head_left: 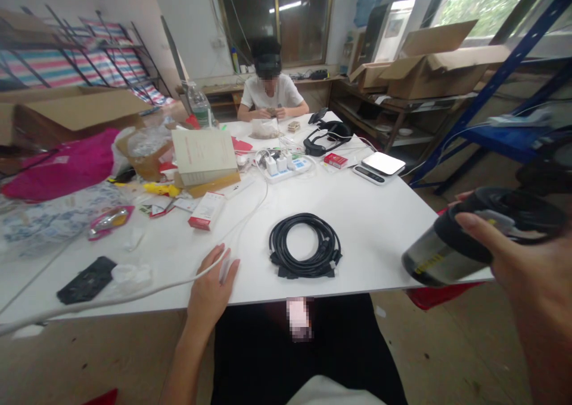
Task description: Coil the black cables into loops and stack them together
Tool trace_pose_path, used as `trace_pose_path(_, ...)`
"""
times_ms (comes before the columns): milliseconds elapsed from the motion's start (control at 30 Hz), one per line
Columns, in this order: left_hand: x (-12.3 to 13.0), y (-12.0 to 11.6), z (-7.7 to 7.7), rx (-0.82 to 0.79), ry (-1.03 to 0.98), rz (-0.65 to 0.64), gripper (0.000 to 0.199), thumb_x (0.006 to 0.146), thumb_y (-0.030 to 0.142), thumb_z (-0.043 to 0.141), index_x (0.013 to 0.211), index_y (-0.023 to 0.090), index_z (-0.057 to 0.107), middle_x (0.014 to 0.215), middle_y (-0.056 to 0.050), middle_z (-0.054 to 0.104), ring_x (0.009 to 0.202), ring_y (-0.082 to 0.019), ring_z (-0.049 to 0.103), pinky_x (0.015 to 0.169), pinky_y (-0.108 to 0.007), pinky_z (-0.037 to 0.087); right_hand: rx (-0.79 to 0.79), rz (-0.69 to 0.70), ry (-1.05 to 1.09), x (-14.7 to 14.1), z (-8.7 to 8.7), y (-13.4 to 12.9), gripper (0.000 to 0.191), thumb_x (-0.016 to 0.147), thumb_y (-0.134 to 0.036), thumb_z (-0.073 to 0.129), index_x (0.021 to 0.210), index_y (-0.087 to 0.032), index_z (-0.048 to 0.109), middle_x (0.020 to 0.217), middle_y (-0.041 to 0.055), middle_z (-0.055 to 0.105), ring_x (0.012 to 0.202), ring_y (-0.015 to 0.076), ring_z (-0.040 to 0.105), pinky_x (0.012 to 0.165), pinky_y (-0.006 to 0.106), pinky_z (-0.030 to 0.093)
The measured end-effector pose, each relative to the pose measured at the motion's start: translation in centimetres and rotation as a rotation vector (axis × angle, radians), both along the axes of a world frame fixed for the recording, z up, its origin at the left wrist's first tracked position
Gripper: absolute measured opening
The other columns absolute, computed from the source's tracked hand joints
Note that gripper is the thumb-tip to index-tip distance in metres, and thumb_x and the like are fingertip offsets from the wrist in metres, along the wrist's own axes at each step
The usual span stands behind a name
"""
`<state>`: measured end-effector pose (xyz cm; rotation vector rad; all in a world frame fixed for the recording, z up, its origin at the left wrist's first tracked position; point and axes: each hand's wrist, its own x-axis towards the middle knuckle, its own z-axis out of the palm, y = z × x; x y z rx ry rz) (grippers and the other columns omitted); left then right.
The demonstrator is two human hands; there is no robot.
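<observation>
My right hand point(521, 250) is closed around the black upper part of a steel travel mug point(431, 251). The mug is tilted at the table's right front edge; whether it touches the tabletop I cannot tell. Resting on the front edge, my left hand point(212, 292) has its fingers apart and holds nothing visible. A white cable point(165, 287) runs across the table and passes over or against those fingers. Between my hands lies a coiled black cable point(273, 238), with its connectors at the near side of the coil.
Across the white table point(366, 226), a person point(272, 92) handles small items. Nearer stand a power strip point(286, 170), a kitchen scale point(379, 167) and a black headset point(319, 140). At left are a red-and-white box point(207, 211), a black pouch point(87, 280) and a pink bag point(67, 164).
</observation>
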<state>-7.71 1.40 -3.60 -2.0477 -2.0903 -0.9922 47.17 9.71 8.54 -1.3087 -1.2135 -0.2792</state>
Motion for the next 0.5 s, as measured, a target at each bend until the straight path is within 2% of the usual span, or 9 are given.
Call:
trace_pose_path(67,0.0,0.0,-0.1,0.019,0.023,0.003,0.046,0.108,0.051,0.057,0.136,0.018,0.070,0.150,-0.017,0.069,0.142,-0.034,0.065,0.122,-0.057,0.053,0.054,0.072,-0.055,0.9,0.5,3.6,0.122,0.031,-0.065,0.101,0.136,-0.020,0.059,0.140,0.0156,0.060,0.133,0.0412,0.060,0.115,0.065,0.048)
trace_pose_path(133,-0.1,0.0,-0.2,0.029,0.035,0.000,0.044,0.108,0.051,0.057,0.137,0.019,0.070,0.149,-0.016,0.069,0.141,-0.034,0.065,0.122,-0.057,0.054,0.081,0.100,-0.021,1.2,0.3,7.1,0.115,0.034,-0.062,0.102,0.130,-0.017,0.055,0.136,0.0165,0.057,0.130,0.0377,0.059,0.114,0.060,0.049)
trace_pose_path(300,0.0,0.0,-0.1,0.042,0.020,0.000,0.039,0.107,0.048,0.060,0.134,0.021,0.071,0.148,-0.014,0.070,0.139,-0.033,0.067,0.122,-0.056,0.055,0.081,0.050,0.071,1.4,-1.1,14.2,0.100,0.046,-0.053,0.101,0.121,-0.018,0.044,0.123,0.0136,0.051,0.116,0.0293,0.059,0.104,0.051,0.053)
trace_pose_path(400,0.1,-0.1,0.1,0.030,0.010,0.010,0.037,0.107,0.046,0.061,0.133,0.022,0.071,0.148,-0.013,0.070,0.139,-0.033,0.067,0.121,-0.056,0.055,0.095,0.010,-0.047,2.5,-1.6,18.0,0.100,0.047,-0.052,0.101,0.122,-0.017,0.046,0.130,0.0185,0.051,0.126,0.0308,0.056,0.113,0.050,0.048)
trace_pose_path(500,0.2,-0.1,0.2,0.032,0.005,0.025,0.036,0.107,0.045,0.062,0.133,0.023,0.071,0.148,-0.012,0.070,0.138,-0.033,0.068,0.120,-0.057,0.056,0.082,-0.037,-0.144,4.3,-2.3,21.5,0.109,0.049,-0.056,0.102,0.133,-0.015,0.047,0.137,0.0225,0.053,0.129,0.0307,0.057,0.114,0.046,0.047)
